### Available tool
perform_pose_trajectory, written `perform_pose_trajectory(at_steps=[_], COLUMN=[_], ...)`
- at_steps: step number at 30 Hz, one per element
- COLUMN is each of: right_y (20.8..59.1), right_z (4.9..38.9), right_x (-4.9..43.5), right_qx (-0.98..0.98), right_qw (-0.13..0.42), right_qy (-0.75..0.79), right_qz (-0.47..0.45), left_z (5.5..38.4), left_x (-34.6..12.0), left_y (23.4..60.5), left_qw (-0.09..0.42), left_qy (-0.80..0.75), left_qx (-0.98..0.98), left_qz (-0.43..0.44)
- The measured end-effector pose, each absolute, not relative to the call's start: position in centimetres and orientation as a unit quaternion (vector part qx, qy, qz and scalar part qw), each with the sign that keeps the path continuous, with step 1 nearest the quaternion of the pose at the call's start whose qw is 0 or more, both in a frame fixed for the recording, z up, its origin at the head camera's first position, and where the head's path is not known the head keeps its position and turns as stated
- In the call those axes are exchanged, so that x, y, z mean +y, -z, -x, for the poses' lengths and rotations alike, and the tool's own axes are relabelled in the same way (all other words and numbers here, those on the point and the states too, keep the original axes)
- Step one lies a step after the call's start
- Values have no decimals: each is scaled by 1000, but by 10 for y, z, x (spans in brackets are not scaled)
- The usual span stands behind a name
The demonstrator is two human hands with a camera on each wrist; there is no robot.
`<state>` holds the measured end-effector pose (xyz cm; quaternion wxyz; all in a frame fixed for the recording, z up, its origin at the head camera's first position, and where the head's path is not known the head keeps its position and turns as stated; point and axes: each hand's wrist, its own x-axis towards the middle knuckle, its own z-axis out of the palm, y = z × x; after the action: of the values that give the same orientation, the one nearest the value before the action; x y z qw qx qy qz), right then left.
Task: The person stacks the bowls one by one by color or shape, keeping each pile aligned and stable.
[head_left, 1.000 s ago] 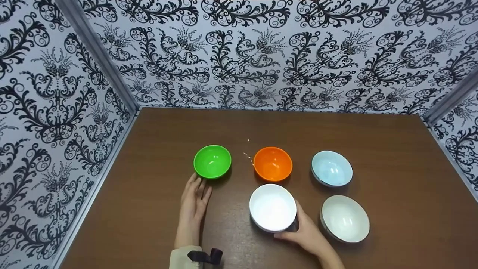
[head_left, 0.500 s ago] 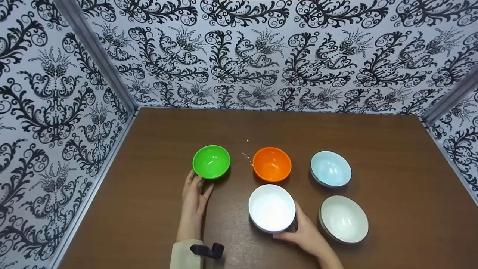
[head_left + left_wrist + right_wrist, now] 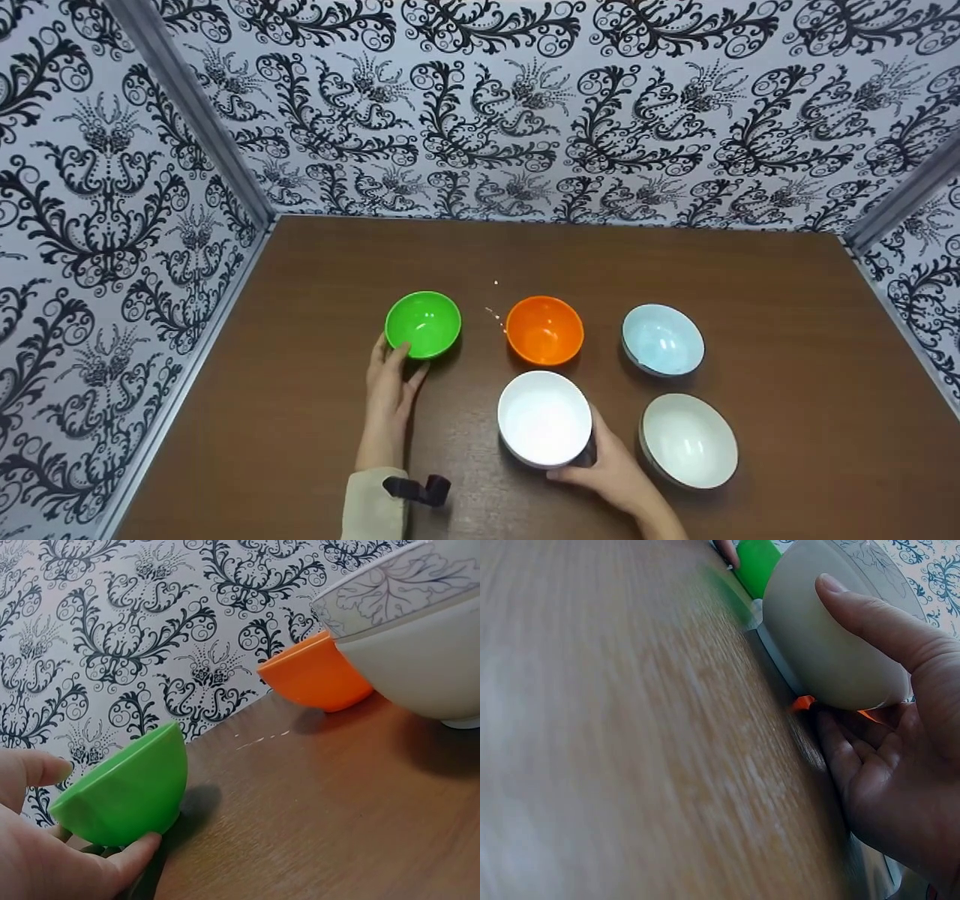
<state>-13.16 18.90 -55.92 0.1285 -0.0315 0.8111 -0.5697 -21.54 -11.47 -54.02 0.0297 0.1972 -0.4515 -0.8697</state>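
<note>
Gap is running between green bowl (image 3: 424, 319) and orange bowl (image 3: 545, 330); white bowl (image 3: 544, 418) is blocking orange's near side; wall (image 3: 517, 112) is closing the back.

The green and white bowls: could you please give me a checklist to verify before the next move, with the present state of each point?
1. White bowl held by the right hand: ok; the thumb lies along its outside wall.
2. Green bowl gripped firmly by the left hand: cannot tell; the thumb is at its outside, but firmness does not show.
3. Green bowl upright: ok.
4. Green bowl apart from the orange bowl: ok; bare table shows between them.
5. White bowl clear of the orange bowl: cannot tell; they look very close in the head view.
</note>
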Motion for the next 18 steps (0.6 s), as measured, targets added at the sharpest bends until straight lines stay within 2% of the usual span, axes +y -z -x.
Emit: perform_pose_trajectory(at_steps=[18], right_y=[562], right_z=[131], right_x=[190], right_qx=[812], right_qw=[123], right_qy=[570], right_qz=[35], left_z=[219], left_x=[-115], left_y=[545], left_qw=[38], left_qy=[863], left_qx=[-458], left_qz=[-209])
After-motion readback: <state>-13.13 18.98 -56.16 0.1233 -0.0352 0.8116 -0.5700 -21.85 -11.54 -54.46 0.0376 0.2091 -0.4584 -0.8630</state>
